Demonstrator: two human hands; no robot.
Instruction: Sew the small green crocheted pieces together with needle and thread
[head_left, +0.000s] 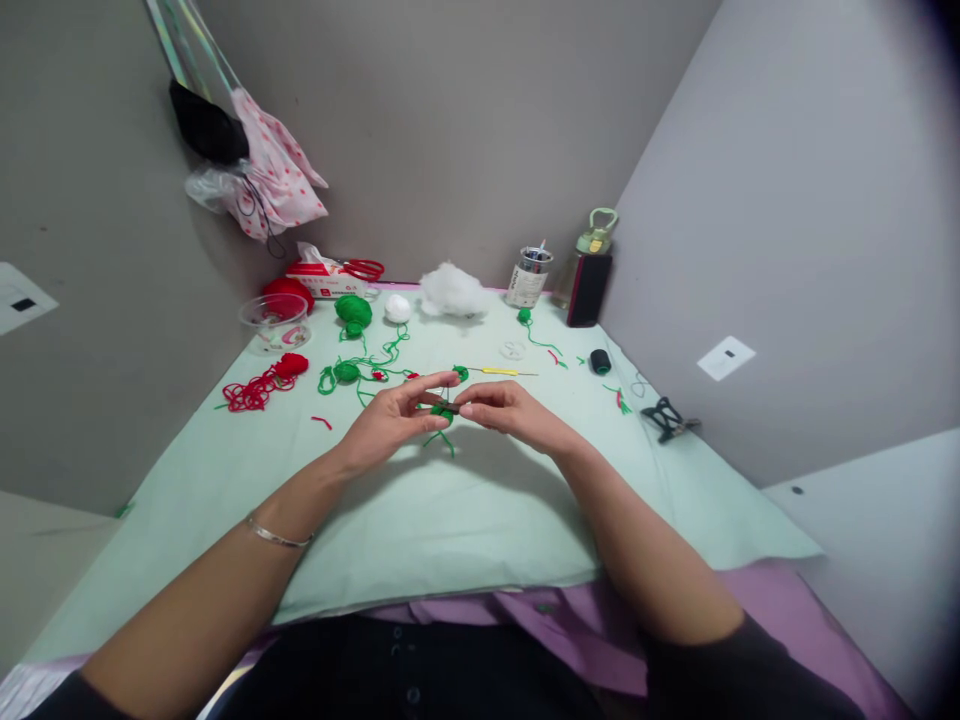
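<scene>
Over the middle of the table, my left hand [394,418] is closed on a small green crocheted piece [442,418], its loose yarn ends hanging below. My right hand [514,412] meets it from the other side, thumb and forefinger pinched on a small, thin dark thing [453,406] lying across the piece; its kind is too small to tell. A dark strand runs up to my left fingertips. Just beyond my fingers are another green crocheted piece [460,374] and a yellow-handled crochet hook [501,372]. Small red pieces [380,376] lie past my left hand.
Green yarn balls [353,312], a red yarn tangle [259,388] and white stuffing [452,292] lie farther back. Red-handled scissors [363,269] rest on a tissue box [330,282]. At right are a black thread spool [600,361], a phone [590,290] and a black stand [667,420].
</scene>
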